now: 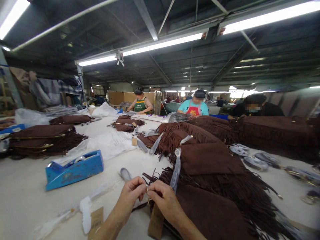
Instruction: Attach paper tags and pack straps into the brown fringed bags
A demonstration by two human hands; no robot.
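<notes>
My left hand (131, 193) and my right hand (163, 198) meet low in the middle, fingers pinched together on a small part at the edge of a brown fringed suede bag (212, 213). What they pinch is too small to name. A brown paper tag (156, 221) hangs just under my right hand. A plastic-wrapped strap piece (175, 170) lies on the bag pile just beyond my right hand. More brown fringed bags (200, 146) are heaped behind.
A blue tape dispenser (73, 170) sits left on the white table (25, 186). Stacks of brown bags (42, 138) lie far left. Wrapped metal fittings (255, 161) lie right. Three people work at the table's far side. A second tag (96, 220) and a white plastic strip (86, 213) lie near me.
</notes>
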